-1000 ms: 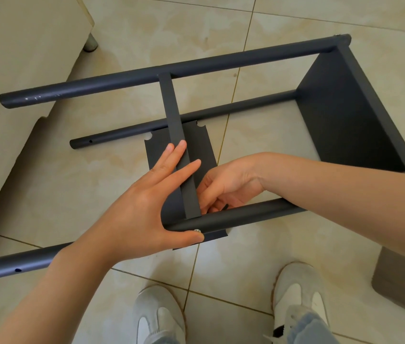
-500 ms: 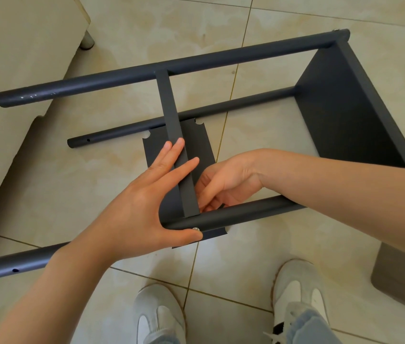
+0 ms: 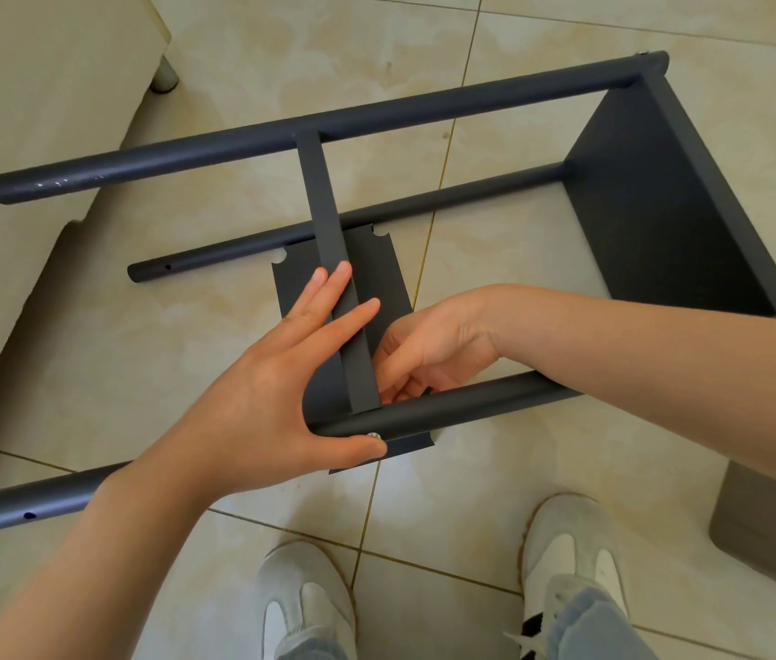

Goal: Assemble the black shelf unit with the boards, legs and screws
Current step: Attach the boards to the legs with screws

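The black shelf unit lies on its side on the tiled floor. An end board [image 3: 652, 207] is fixed at the right between the long legs. A middle board [image 3: 324, 207], seen edge-on, spans from the far upper leg [image 3: 281, 140] to the near leg [image 3: 472, 404]. My left hand [image 3: 272, 388] lays straight fingers against this board, and its thumb presses a silver screw [image 3: 374, 435] on the near leg. My right hand [image 3: 429, 345] reaches behind the near leg, fingers curled round a small black piece beside the board. What that piece is cannot be told.
A loose black board [image 3: 376, 269] lies flat on the floor under the frame. A third leg [image 3: 424, 207] runs along the floor. Beige furniture [image 3: 19, 88] stands at the left and a grey object [image 3: 767, 526] at the right. My white shoes [image 3: 305, 607] are near the bottom edge.
Both hands stay at the joint of the middle board and the near leg. The right hand's fingers shift slightly; the view has moved a little.
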Motion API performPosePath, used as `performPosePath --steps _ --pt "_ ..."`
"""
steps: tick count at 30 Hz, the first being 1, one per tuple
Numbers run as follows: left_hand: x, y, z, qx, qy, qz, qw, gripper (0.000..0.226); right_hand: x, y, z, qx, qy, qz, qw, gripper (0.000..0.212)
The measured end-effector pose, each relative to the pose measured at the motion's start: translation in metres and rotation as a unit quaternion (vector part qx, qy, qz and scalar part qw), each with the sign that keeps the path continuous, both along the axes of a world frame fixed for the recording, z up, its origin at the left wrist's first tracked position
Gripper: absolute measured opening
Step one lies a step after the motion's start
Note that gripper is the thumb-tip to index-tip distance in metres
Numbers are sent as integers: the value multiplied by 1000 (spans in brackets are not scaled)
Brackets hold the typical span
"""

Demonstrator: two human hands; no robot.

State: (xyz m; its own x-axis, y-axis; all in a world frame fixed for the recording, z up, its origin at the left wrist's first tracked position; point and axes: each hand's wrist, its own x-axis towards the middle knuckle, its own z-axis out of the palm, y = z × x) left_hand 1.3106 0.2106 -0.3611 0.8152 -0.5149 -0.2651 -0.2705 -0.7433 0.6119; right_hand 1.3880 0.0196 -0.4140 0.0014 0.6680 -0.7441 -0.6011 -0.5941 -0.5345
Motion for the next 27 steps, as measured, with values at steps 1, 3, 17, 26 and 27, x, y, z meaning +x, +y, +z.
performPosePath --steps 1,3,17,26,27 --pt "0 0 0 0 1 1 1000 104 0 1 0 -4 -4 6 1000 13" --pt "0 0 1 -1 4 2 1000 105 -1 2 -1 -13 -10 14 1000 13" --pt "0 -1 2 2 8 1 1000 105 0 -1 -3 -7 9 22 1000 14" --pt "-1 0 0 0 5 0 1000 105 1 -2 -2 -12 10 17 1000 13" --pt "-1 0 0 0 5 0 1000 105 0 0 -2 -10 8 16 1000 13"
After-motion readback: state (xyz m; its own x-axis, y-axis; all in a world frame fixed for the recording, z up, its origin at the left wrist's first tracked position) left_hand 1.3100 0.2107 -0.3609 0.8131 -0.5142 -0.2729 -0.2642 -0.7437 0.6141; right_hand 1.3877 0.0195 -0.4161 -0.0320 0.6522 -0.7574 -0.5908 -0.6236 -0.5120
